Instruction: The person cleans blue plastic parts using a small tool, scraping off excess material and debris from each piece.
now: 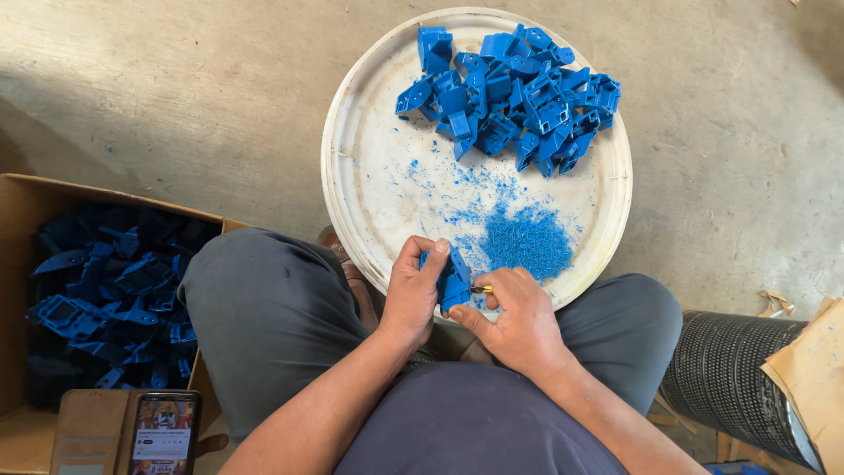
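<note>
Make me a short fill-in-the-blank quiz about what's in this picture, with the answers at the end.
1. The left hand holds a plastic part whose colour is ____.
2. The pile of parts lies on a round white ____.
3. The right hand holds a small tool with a ____ handle.
4. The cardboard box of parts stands on the person's ____ side.

Answers: blue; tray; yellow; left

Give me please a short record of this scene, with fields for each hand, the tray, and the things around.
left hand: holds a blue plastic part
right hand: holds a small tool with a yellow bit showing, against that part
tray: round, white, on the floor
on tray: pile of blue parts at far side; heap of blue shavings near the hands
cardboard box: at person's left, with more blue parts
phone: beside the box, screen lit
</note>
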